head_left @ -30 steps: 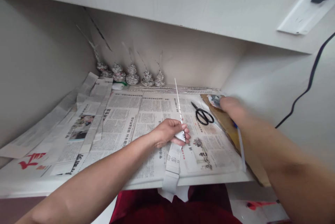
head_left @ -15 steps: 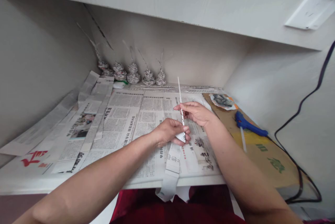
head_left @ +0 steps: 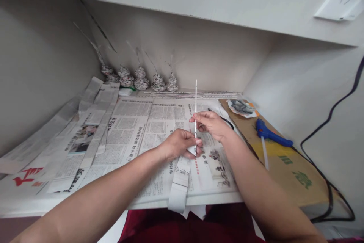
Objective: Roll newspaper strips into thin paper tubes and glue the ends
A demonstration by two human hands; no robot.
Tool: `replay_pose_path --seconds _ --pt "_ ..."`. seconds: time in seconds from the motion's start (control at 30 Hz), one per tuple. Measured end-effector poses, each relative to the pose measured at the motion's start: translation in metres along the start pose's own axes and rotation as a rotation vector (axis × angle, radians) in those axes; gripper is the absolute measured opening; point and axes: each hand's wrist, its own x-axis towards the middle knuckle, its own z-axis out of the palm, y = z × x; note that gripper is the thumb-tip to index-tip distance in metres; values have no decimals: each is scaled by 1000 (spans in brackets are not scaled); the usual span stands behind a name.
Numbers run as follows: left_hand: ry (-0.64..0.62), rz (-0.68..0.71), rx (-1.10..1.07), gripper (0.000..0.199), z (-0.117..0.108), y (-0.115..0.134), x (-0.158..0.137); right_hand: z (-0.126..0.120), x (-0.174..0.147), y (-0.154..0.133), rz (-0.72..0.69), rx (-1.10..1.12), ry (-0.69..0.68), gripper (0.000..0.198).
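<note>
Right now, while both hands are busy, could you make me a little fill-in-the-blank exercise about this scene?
1. Of the left hand and the right hand, the one holding the thin stick lower down is the ____.
2. The black scissors are partly hidden behind the person's ____ hand.
3. The gun-shaped tool lying on the cardboard is coloured ____.
4. The large character near the left edge is printed in ____.

Missing words: left; right; blue; red.

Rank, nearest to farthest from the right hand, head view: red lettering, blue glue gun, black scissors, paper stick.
1. Paper stick: pinched in right hand.
2. Black scissors: partly hidden by right hand.
3. Blue glue gun: right, on cardboard.
4. Red lettering: far left.
</note>
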Motion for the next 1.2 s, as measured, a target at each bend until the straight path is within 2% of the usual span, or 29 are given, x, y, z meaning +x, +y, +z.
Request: replay_pose_path --seconds 0.1,0.27,0.57,0.93,1.13,1.2 --pt "9 8 2 34 0 0 1 0 -2 -2 -28 -110 -28 35" --pt "-3 -6 37 34 0 1 0 2 1 3 -79 -213 58 38" --pt "-30 -14 36 33 1 6 -3 2 0 2 -82 -168 23 40" --pt "-3 -44 13 33 3 7 -4 4 2 2 -68 -96 105 36" --pt "11 -40 -4 33 3 6 -4 0 -4 -3 -46 -57 -78 34" --pt "13 -38 -7 34 2 5 -3 0 -4 -3 -30 -21 -65 32"
